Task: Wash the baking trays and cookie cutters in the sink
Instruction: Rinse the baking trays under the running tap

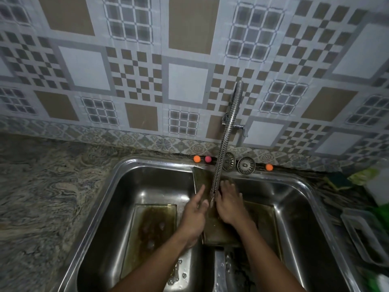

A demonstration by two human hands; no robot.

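A tray [201, 180] is lying tilted over the divider between the two bowls of the sink [147, 163]. Its far end is leaning at the sink's back edge, and its near end is dipping toward the middle. The hose tap [226, 140] is hanging over it, and a thin stream is falling from the spout between the hands. The right hand [229, 204] is pressing flat on the tray's wet face, fingers spread. The left hand [195, 213] is reaching in at the tray's left edge, fingers straight and slightly apart; it is blurred, so contact cannot be told. A second tray [151, 228] is lying flat in the left bowl, holding brown water. A third tray [266, 222] is showing in the right bowl behind the right forearm. Two strainers [246, 165] are standing on the sink's back edge beside the hose.
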